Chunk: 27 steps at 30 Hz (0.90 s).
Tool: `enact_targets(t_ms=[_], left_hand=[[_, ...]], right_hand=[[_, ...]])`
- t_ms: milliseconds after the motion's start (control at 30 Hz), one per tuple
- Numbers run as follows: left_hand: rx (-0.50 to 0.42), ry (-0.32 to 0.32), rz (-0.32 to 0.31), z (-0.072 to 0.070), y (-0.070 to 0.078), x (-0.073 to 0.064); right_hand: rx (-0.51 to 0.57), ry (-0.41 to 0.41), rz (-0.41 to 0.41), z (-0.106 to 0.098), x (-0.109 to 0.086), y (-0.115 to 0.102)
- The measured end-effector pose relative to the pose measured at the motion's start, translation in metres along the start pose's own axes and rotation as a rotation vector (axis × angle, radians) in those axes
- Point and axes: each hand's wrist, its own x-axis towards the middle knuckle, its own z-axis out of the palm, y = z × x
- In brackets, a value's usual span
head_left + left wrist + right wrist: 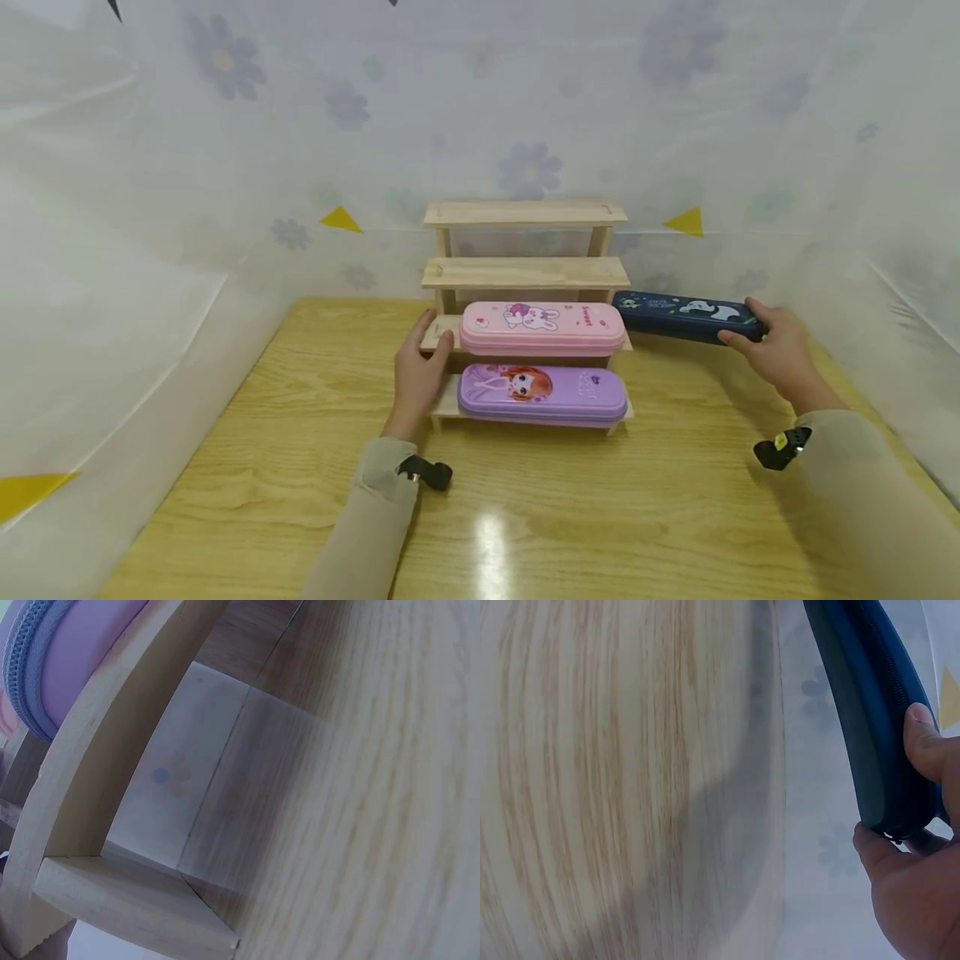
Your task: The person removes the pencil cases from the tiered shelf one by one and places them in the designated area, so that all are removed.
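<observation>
My right hand (783,354) grips the right end of a dark blue pencil case (678,317) with a panda on its lid, thumb on one long side and fingers on the other. The case is held above the table, its far end close to the right side of a stepped wooden rack (525,272). At the rack's left side, my left hand (418,375) holds the end of a lower step between thumb and fingers. A pink pencil case (543,327) with a rabbit lies on that step. Below it, a purple pencil case (543,393) with a red-haired girl occupies the lowest step.
The rack stands on a wood-grain table (300,467). White flowered sheeting (465,108) hangs behind and at both sides. Yellow triangles (684,222) mark the sheeting. Two bare upper steps (525,213) rise at the rack's back.
</observation>
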Motion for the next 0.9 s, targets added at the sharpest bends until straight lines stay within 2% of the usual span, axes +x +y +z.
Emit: enact_targets(t_ms=[300, 467, 733, 900], left_hand=[[0.0, 0.012, 0.013, 0.002, -0.001, 0.0], [-0.005, 0.016, 0.013, 0.002, 0.0, -0.001], [-0.005, 0.01, -0.018, 0.002, 0.001, -0.004], [0.0, 0.015, -0.023, 0.001, 0.004, -0.003]], right_hand=[[0.047, -0.058, 0.005, 0.011, 0.009, 0.006], [0.026, -0.103, 0.002, 0.013, 0.011, 0.01], [0.012, -0.131, 0.052, 0.016, 0.007, 0.01], [0.012, -0.129, 0.05, 0.017, 0.006, 0.006]])
